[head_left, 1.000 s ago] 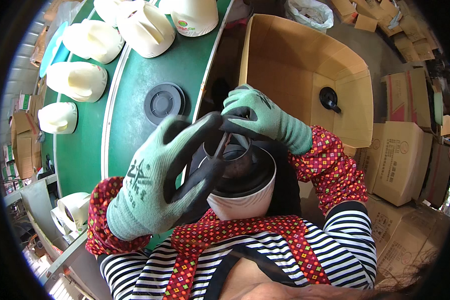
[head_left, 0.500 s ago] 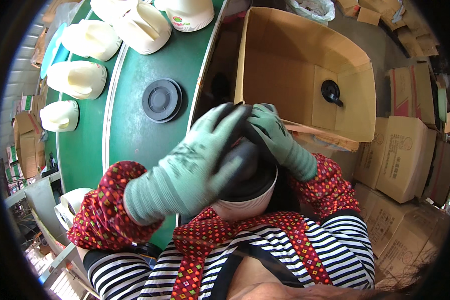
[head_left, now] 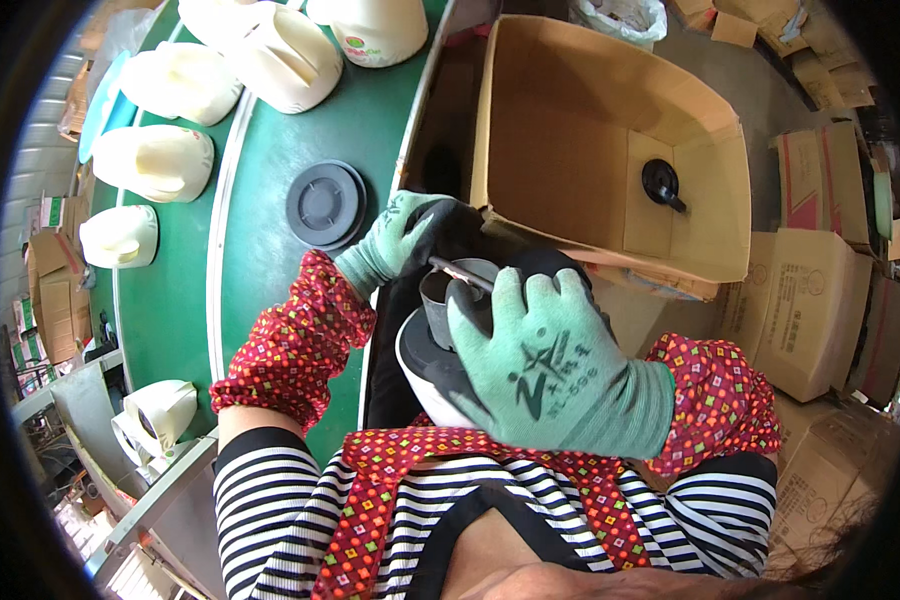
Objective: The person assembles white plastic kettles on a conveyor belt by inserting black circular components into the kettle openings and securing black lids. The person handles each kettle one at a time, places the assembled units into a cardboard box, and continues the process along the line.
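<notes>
Close to my body is a white vessel (head_left: 409, 342), its dark base part facing up. A grey cylindrical tube (head_left: 436, 294) stands on that dark part, with a thin dark bar (head_left: 462, 273) across its top. My left hand (head_left: 407, 238), in a green glove with dark fingers, is closed at the bar's left end. My right hand (head_left: 542, 365), gloved alike, wraps round the tube's right side, thumb against it; its fingertips are partly hidden. Left of my left hand, two stacked dark grey discs (head_left: 325, 205) lie on the green table.
Several white kettle-like bodies (head_left: 152, 163) stand on the green table (head_left: 270, 250) at the far left. Beyond my hands is an open cardboard box (head_left: 560, 130) holding a black lidlike part (head_left: 661, 183). Closed cartons (head_left: 810, 310) are stacked at right. Another white body (head_left: 160, 412) sits at lower left.
Both hands were together over the vessel's dark part. My left hand has moved up and left to the bar; my right has come nearer and down, and the grey tube now shows.
</notes>
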Demonstrator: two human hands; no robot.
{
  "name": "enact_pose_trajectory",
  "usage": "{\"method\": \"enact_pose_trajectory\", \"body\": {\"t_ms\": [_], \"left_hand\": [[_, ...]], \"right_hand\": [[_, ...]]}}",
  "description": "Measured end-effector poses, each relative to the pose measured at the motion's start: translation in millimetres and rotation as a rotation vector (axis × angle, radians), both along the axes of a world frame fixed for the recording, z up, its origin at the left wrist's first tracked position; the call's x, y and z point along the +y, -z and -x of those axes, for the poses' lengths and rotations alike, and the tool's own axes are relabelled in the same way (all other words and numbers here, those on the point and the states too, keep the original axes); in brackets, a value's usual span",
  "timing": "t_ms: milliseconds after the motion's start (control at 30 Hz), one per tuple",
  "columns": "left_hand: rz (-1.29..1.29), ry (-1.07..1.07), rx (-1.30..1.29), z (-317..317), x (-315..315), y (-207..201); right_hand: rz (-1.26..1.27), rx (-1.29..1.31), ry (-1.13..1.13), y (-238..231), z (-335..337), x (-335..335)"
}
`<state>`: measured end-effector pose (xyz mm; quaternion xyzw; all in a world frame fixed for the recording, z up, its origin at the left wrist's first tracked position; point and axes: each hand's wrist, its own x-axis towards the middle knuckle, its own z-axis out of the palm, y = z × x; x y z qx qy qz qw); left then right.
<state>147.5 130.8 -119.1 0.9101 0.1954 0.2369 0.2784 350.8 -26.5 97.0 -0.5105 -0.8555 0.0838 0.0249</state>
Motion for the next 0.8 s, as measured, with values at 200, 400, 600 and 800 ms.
{"method": "enact_pose_trajectory", "body": {"t_ms": [200,400,600,800], "left_hand": [[0.221,-0.206,-0.097,67,-24,-56],[0.422,-1.014,-0.096,172,-112,-60],[0.421,-1.492,0.158,258,-163,15],[0.043,-1.086,-0.077,231,-174,-68]], "right_hand": [[-0.133,0.338,-0.049,-1,-11,-11],[0.052,0.756,-0.008,82,-23,-42],[-0.024,1.014,0.124,85,10,-23],[0.124,1.468,0.513,82,17,31]]}}
